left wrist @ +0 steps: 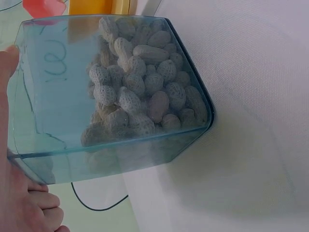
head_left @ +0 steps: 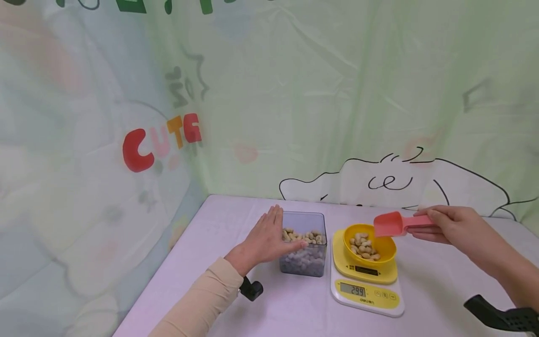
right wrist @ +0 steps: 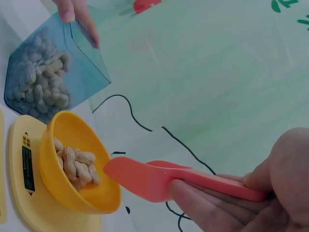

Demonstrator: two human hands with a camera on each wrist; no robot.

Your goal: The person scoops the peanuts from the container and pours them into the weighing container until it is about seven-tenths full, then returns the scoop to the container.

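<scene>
My left hand (head_left: 265, 236) rests on the left side of a clear bluish container (head_left: 304, 267), fingers straight along the side and thumb spread across the near rim. Unshelled peanuts (left wrist: 140, 82) fill its lower part. A pink scoop (head_left: 389, 224) is held by its handle in my right hand (head_left: 448, 224). The scoop's bowl is over the right rim of a yellow bowl (head_left: 385, 250), and no peanuts show in it. Several peanuts (right wrist: 77, 166) lie in the yellow bowl, which sits on a yellow and white kitchen scale (head_left: 366, 292). The scale's display reads 299.
A pale cloth covers the table (head_left: 290, 309). Behind and to the left hangs a printed curtain (head_left: 269, 117) with cartoon drawings and letters. The container stands just left of the scale, with a narrow gap between them.
</scene>
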